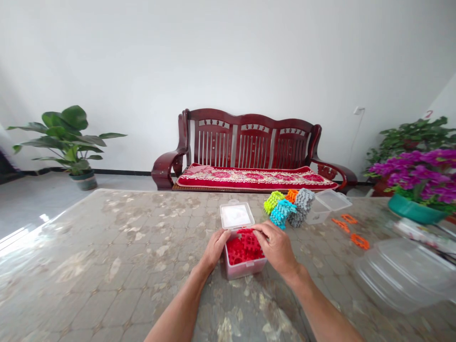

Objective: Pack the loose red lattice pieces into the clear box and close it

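Observation:
In the middle of the table stands a small clear plastic box (245,271) filled with red interlocking building pieces (235,252). Its hinged lid (236,214) is swung back, away from me. My left hand (215,247) grips the box's left wall, thumb at the rim and the other fingers mostly hidden. At the right side, my right hand (278,243) reaches over the rim, with thumb and fingers closed on a red square building piece (251,240) on top of the heap.
Beyond my right hand lie stacked blue pieces (282,213), green pieces (273,202) and grey pieces (302,205). An open clear box (318,213) stands beside them. Loose orange pieces (359,241), clear plastic containers (406,270) and a flower pot (415,209) are farther right.

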Action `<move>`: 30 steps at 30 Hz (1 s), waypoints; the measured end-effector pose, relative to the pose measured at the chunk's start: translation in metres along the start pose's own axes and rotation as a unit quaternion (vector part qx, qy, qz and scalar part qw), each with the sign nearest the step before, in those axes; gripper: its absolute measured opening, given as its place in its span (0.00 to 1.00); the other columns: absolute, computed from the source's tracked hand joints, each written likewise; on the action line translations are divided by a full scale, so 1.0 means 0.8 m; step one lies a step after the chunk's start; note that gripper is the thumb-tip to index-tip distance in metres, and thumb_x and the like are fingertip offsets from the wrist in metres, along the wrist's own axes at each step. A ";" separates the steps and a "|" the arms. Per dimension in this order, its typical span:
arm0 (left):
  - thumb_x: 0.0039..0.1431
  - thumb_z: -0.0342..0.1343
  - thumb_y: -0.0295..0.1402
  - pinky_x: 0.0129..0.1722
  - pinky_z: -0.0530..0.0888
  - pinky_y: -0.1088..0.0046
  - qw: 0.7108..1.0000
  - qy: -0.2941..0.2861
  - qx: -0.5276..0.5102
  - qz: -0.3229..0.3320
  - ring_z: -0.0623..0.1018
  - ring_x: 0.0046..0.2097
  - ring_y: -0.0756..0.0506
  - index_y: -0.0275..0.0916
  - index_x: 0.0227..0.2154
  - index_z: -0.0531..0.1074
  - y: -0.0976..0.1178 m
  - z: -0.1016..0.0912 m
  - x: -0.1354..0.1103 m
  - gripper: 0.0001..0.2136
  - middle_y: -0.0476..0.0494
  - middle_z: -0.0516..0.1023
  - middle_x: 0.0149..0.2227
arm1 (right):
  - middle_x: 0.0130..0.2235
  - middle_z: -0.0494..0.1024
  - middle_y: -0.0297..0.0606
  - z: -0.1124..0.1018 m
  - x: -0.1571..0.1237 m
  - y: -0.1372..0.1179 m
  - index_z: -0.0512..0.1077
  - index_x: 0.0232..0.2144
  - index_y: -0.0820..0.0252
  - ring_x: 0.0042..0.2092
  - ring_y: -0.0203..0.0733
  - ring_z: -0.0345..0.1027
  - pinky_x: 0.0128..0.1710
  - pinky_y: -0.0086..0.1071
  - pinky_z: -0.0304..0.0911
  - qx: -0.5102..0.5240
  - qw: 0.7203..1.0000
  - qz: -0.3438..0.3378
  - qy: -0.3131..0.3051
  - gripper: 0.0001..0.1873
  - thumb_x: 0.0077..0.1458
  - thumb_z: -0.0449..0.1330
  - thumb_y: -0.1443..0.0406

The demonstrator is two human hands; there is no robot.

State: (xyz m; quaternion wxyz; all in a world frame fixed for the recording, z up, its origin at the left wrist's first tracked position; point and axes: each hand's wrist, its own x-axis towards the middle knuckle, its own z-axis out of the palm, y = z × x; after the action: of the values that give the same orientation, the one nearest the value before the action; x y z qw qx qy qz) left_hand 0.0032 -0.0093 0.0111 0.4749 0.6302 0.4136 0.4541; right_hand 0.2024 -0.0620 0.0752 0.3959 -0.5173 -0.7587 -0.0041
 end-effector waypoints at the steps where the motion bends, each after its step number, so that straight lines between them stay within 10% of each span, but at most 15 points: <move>1: 0.60 0.47 0.45 0.46 0.72 0.66 1.000 -0.002 -0.002 0.000 0.78 0.42 0.41 0.33 0.34 0.78 0.000 0.000 0.000 0.21 0.41 0.83 0.39 | 0.35 0.79 0.36 0.001 -0.002 0.001 0.77 0.38 0.55 0.39 0.40 0.73 0.42 0.30 0.62 -0.008 1.000 -0.004 -0.001 0.09 0.63 0.56 0.68; 30: 0.61 0.45 0.43 0.44 0.73 0.67 0.999 -0.003 0.031 0.034 0.77 0.39 0.43 0.35 0.31 0.78 0.001 0.001 0.004 0.20 0.43 0.83 0.36 | 0.43 0.80 0.36 0.010 0.022 -0.025 0.78 0.38 0.56 0.47 0.42 0.68 0.52 0.34 0.59 -0.066 0.977 -0.021 -0.202 0.11 0.60 0.56 0.71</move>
State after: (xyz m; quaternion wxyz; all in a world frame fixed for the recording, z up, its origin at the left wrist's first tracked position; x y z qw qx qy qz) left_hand 0.0045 -0.0069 0.0124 0.4408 0.6597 0.4047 0.4547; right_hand 0.1789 -0.0545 0.0882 0.1990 -0.5168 -0.8316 0.0421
